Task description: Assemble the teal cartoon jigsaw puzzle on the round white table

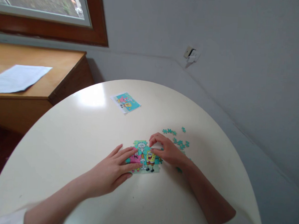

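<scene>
A partly assembled jigsaw puzzle (143, 159) with cartoon characters, one pink, one pale blue-green and one yellow, lies flat on the round white table (86, 135). My left hand (117, 166) rests across its left side, fingers spread and flat, covering part of the pink figure. Curled at the puzzle's upper right edge is my right hand (166, 149), its thumb and fingers bent toward each other beside the yellow figure. Whatever is between those fingertips is too small to make out. Several loose teal puzzle pieces (180, 143) lie just beyond and to the right of my right hand.
A small picture sheet (126, 102) showing the same characters lies farther back on the table. To the left stands a wooden desk (63, 56) with white paper (18, 77) on it. A wall socket with a plug (191, 54) is on the wall behind.
</scene>
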A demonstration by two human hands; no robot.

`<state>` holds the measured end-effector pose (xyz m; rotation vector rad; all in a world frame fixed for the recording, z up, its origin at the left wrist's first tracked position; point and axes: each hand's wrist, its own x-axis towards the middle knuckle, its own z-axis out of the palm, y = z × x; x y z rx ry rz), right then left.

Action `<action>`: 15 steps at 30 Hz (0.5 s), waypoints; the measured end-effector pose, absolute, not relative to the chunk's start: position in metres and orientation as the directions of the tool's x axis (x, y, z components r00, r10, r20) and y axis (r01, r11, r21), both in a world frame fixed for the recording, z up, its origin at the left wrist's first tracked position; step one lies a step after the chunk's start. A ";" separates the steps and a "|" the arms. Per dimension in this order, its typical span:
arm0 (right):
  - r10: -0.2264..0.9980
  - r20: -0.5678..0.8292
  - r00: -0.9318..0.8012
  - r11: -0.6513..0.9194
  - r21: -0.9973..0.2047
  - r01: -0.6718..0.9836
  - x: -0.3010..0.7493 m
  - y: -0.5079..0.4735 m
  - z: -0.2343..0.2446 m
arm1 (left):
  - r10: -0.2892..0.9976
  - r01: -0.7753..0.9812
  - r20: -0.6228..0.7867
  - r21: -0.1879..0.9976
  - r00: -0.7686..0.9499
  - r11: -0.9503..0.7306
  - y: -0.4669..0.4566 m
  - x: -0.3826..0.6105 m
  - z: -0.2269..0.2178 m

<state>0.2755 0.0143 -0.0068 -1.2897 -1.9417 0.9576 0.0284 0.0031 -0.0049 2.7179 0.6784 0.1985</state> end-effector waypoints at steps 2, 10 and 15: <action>0.941 0.086 -0.329 0.249 -0.833 0.494 0.276 0.014 -0.007 | 0.478 0.427 0.068 0.352 0.876 -0.833 0.003 0.028 -0.005; 0.941 0.081 -0.328 0.248 -0.824 0.509 0.275 0.014 -0.005 | 0.475 0.434 0.052 0.332 0.878 -0.838 0.003 0.027 -0.007; 0.935 0.108 -0.339 0.282 -0.806 0.521 0.274 0.013 -0.007 | 0.476 0.434 0.056 0.329 0.878 -0.839 0.003 0.028 -0.006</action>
